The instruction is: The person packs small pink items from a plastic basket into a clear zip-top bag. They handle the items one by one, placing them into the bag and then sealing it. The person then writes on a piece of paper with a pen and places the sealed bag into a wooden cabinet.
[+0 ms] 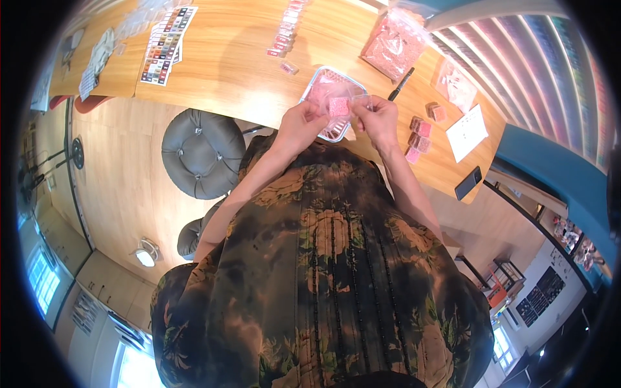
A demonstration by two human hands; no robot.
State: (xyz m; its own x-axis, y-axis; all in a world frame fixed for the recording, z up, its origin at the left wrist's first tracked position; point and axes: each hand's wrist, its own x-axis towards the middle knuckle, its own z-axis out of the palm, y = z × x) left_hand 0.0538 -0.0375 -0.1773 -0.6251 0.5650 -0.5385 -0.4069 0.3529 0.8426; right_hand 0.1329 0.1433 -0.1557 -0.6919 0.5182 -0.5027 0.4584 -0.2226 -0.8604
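Observation:
Over a white-rimmed plastic basket (361, 86), my left hand (299, 129) is closed on a small clear box of pink beads (338, 107). Its fingers grip the box's left side. My right hand (379, 121) is closed in a pinch at the right of the box. A thin clear piece (359, 101) shows at its fingertips; whether it is a lid or part of the box I cannot tell. Pink, see-through material lies inside the basket beneath both hands.
A big bag of pink beads (394, 45) lies beyond the basket, beside a black pen (402, 85). Several small bead boxes (420, 127), a white card (466, 133) and a phone (468, 183) are to the right. Small boxes (284, 32) form a row; a colour chart (167, 46) lies left.

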